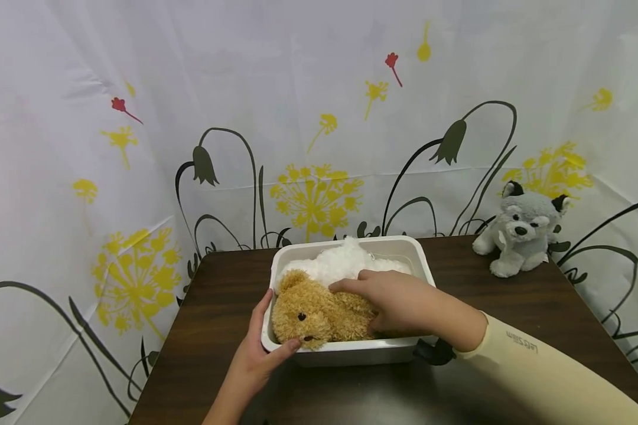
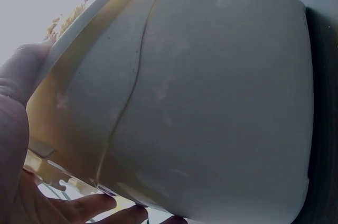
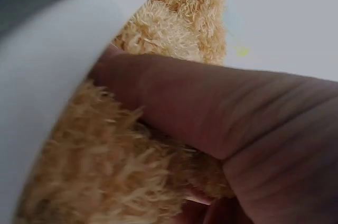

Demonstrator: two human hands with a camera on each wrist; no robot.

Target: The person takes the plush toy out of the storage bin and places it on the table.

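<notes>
A golden-brown teddy bear lies on its side in a white plastic bin, its head at the left end. Behind it in the bin is something white and fluffy. My left hand grips the bin's front left corner, thumb over the front rim and fingers along the left side; the left wrist view shows the bin's outer wall close up. With my right hand I reach in from the right and grip the bear's body. In the right wrist view the thumb sinks into the shaggy fur.
A grey and white husky plush sits at the table's back right corner. The dark wooden table meets a white curtain printed with flowers at its back. A black strap is on the right wrist, by the bin's front right corner.
</notes>
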